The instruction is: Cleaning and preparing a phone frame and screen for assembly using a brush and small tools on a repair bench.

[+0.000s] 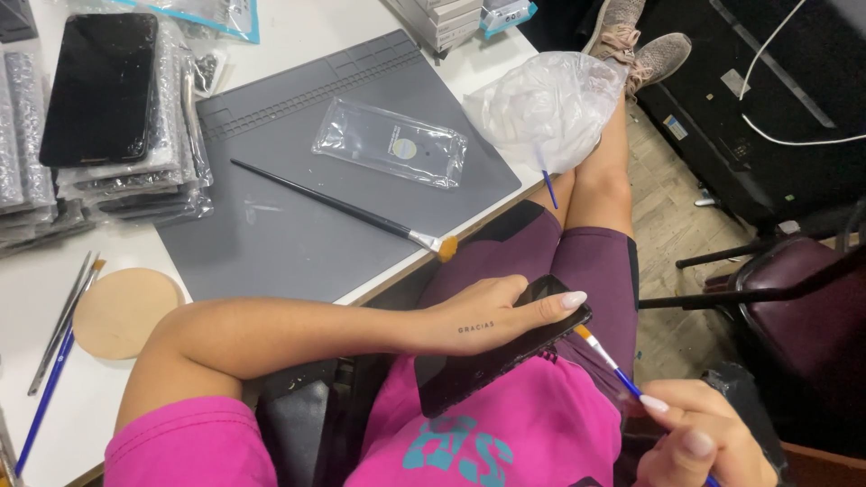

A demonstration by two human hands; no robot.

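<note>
A: While the right hand (695, 437) sits lowest in frame, fingers pinched together on a blue-handled brush (613, 365), its tip points up-left at the black phone (501, 347). Bristles touch or nearly touch the phone's right end; can't tell which.

B: And the phone?

A: Over the lap, off the table. Left hand (492, 316) lies across its upper edge, thumb stretched along the top, other fingers wrapped under, out of view. So clamped on the phone, tilted face-up toward the camera. My read: that angle gives the brush access to the edge.

B: Anything blocking?

A: The left forearm crosses in front of the body, between the chest and the table edge. Nothing lies between brush and phone.

B: Table side?

A: Grey work mat (298, 225) just beyond the arm. A long black brush (343, 209) lies diagonally on it, orange bristles hanging over the near edge. Clear plastic sleeve (390, 142) sits further up the mat, flat, apart from the brush.

B: Left of the mat?

A: Round wooden disc (122, 311) on the white table, spare brushes (59, 338) just beside it. Behind those, stacked bubble-wrapped packs (135, 180) with a dark tablet (101, 86) on top.

B: Far right?

A: Crumpled plastic bag (546, 108) on the table corner, overhanging the knee, a blue stick poking out below it. Dark chair (803, 307) stands well apart on the floor.
</note>
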